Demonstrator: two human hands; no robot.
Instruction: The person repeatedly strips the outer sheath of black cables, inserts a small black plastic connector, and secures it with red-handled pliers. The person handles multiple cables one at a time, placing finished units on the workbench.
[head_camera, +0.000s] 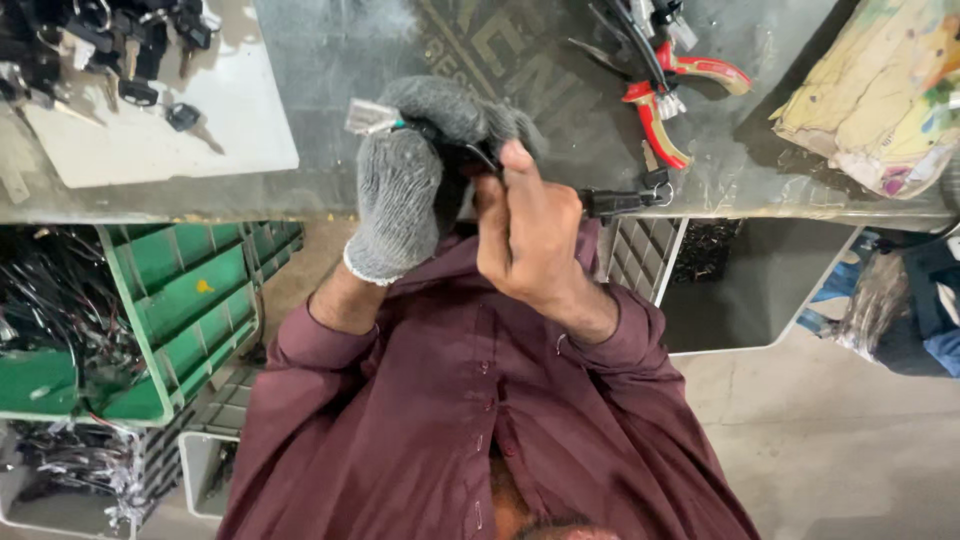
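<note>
Grips a small black part (462, 150) tight in the left hand (400, 195), fingers closed all round it. Wears a thick grey glove on that hand, likely to save the skin and stop slips. Leaves a clear plug (366, 115) poking out past the gloved knuckles, so that end stays free.

Pinches the same black part with the bare right hand (525, 235), thumb pressed on top. Keeps this hand bare, it seems, to feel the small bits better. Holds both hands touching, up close to the chest and just over the near edge of the table (330, 100), where it is easy to see.

Lets a black wire (620, 203) hang out just right of the right hand and rest on the table edge.

Has red pliers (665, 100) lying beyond the right hand, near enough to grab. Keeps a heap of keys (100, 50) on a white board (200, 130) well past the left hand. Stores tangled wires in a green crate (190, 310) below the left arm, under the table.
</note>
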